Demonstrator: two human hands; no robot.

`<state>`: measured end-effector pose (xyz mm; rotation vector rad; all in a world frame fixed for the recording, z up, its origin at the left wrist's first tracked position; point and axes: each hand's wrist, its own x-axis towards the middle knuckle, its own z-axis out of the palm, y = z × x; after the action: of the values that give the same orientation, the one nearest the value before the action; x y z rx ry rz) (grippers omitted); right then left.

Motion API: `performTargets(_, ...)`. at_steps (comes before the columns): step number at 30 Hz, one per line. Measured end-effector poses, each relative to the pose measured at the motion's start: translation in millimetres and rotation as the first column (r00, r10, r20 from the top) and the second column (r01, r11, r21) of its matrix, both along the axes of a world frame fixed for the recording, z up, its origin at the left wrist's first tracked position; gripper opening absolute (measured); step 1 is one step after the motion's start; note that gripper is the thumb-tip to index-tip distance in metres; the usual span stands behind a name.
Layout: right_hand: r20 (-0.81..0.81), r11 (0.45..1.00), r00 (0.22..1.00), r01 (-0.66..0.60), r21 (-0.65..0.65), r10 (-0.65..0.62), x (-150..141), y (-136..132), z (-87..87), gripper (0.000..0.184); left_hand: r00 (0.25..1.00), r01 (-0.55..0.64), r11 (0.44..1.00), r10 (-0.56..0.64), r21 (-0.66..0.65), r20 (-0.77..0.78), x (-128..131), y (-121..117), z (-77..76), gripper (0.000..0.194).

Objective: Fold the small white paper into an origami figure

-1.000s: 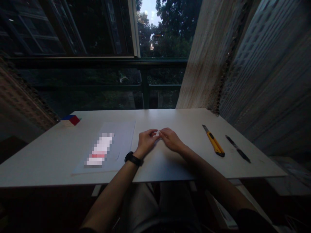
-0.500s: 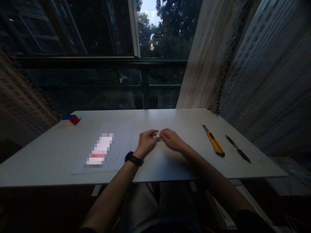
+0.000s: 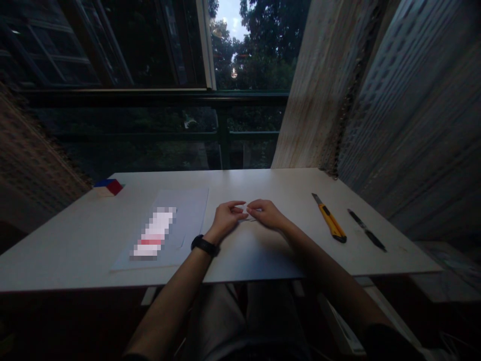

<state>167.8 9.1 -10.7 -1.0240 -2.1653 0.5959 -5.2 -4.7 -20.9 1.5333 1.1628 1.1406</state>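
My left hand [image 3: 224, 219] and my right hand [image 3: 266, 214] meet at the middle of the white table [image 3: 285, 183]. Both pinch a small white piece of paper [image 3: 247, 210] between their fingertips, just above the tabletop. The paper is mostly hidden by the fingers, and its shape is hard to make out in the dim light. A black watch [image 3: 205, 245] sits on my left wrist.
A white sheet with a printed patch [image 3: 165, 228] lies to the left of my hands. A yellow utility knife [image 3: 329, 220] and a black pen [image 3: 366, 230] lie at the right. A red and blue block [image 3: 108, 186] sits at the far left corner. Curtains hang at the right.
My hands have stayed in place; the fingers shifted slightly on the small paper, and the view moved a little.
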Motion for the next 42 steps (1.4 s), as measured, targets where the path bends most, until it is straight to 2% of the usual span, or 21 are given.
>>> performTargets(4,-0.101,0.998,0.994,-0.035,-0.057,0.029,0.9,0.0,0.9,0.022,0.996,0.001,0.998,0.004,-0.056,0.09,0.0,-0.8,2.7,0.055)
performTargets(7,-0.163,0.998,0.986,0.015,-0.063,-0.025,-0.6,-1.4,2.2,0.019,0.99,-0.007,0.994,0.022,-0.109,0.141,1.2,-3.0,5.9,0.057)
performTargets(11,-0.222,0.996,0.972,0.088,0.028,-0.08,-3.7,-4.1,1.5,0.01,0.995,-0.005,0.99,0.019,-0.138,0.101,4.0,-5.9,7.7,0.056)
performTargets(14,-0.195,0.989,0.978,0.099,0.107,-0.077,-6.7,-6.9,0.8,0.01,0.996,-0.006,0.99,0.018,-0.14,0.091,5.4,-6.9,7.5,0.055)
performTargets(17,-0.185,0.99,0.98,0.091,0.109,-0.069,-8.8,-7.3,0.2,0.013,0.991,-0.005,0.988,0.026,-0.153,0.135,4.8,-6.8,7.9,0.055)
performTargets(20,-0.29,0.994,0.952,0.105,-0.001,-0.101,-8.9,-2.7,-1.7,0.015,0.976,0.007,0.985,0.03,-0.17,0.217,2.1,-6.1,9.9,0.057)
performTargets(24,-0.451,0.96,0.857,0.16,-0.229,-0.25,-9.1,5.3,-5.7,0.032,0.945,-0.04,0.984,0.093,-0.173,0.313,-0.8,-5.8,13.2,0.06)
performTargets(27,-0.45,0.921,0.851,0.09,-0.38,-0.269,-11.8,4.7,-6.5,0.04,0.923,-0.061,0.983,0.123,-0.175,0.364,-0.5,-6.5,14.3,0.057)
performTargets(29,-0.446,0.91,0.856,0.065,-0.409,-0.262,-14.0,1.5,-5.2,0.043,0.915,-0.069,0.981,0.134,-0.18,0.38,0.5,-7.3,14.7,0.054)
performTargets(33,-0.42,0.948,0.869,0.15,-0.282,-0.262,-15.3,-4.5,-2.1,0.041,0.923,-0.063,0.982,0.125,-0.177,0.364,1.7,-9.5,16.0,0.054)
performTargets(38,-0.306,0.961,0.917,0.204,-0.188,-0.254,-12.0,-3.8,-4.2,0.035,0.941,0.009,0.986,0.049,-0.169,0.334,0.5,-10.2,15.4,0.06)
performTargets(42,-0.239,0.968,0.94,0.218,-0.125,-0.242,-8.5,-1.7,-4.4,0.032,0.946,0.065,0.982,-0.004,-0.179,0.323,0.5,-9.6,12.6,0.054)
